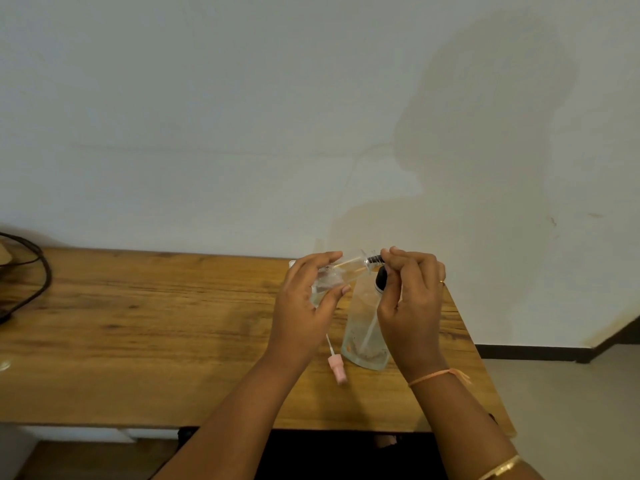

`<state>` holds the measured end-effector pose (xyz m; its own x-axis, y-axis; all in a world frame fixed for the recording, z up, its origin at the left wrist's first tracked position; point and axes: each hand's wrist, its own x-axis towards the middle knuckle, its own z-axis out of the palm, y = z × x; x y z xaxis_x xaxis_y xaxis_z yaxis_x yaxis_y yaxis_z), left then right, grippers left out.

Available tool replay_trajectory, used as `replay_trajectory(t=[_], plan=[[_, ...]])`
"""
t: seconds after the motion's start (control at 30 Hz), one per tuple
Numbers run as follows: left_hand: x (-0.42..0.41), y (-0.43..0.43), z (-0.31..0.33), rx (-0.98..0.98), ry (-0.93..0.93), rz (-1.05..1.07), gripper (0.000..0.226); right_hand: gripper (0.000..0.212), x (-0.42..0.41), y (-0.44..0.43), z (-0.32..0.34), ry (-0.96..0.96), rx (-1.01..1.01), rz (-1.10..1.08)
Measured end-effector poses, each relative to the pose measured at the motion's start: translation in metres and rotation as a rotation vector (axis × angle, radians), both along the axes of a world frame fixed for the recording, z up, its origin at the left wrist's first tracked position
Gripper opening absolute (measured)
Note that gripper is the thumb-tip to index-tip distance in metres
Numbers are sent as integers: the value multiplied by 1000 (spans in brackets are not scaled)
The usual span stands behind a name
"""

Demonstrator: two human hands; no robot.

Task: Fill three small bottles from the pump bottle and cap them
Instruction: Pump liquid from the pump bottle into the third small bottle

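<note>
Clear small bottle (351, 266) held sideways above upright clear pump bottle (363, 327); pink cap (337, 367) lies beside it.

One camera only, worn on the person's head, facing forward and tilted down. Wall (242, 116) fills the upper half, tabletop (138, 323) the lower. Left hand (304, 306) and right hand (412, 306) are close, right of centre, forearms coming from the bottom edge.

You've got a wood table (138, 323) w/ clear grain & semi-gloss varnish, a clear glossy plastic small bottle (349, 265) w/ black plastic cap (375, 260), a smooth transparent pump bottle (363, 327), a pink matt plastic spray head (337, 367), a shiny gold-metal bangle (500, 467), an orange thread band (433, 375) & a matt painted wall (242, 116).
</note>
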<state>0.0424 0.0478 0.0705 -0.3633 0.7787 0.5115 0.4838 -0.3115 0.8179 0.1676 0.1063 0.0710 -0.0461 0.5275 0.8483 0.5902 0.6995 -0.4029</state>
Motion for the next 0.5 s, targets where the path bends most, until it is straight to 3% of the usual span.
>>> replay_trajectory(t=[0.5], plan=[[-4,-1,2,2,0,8,52,25,-3,-5,9,-73,26,-50]])
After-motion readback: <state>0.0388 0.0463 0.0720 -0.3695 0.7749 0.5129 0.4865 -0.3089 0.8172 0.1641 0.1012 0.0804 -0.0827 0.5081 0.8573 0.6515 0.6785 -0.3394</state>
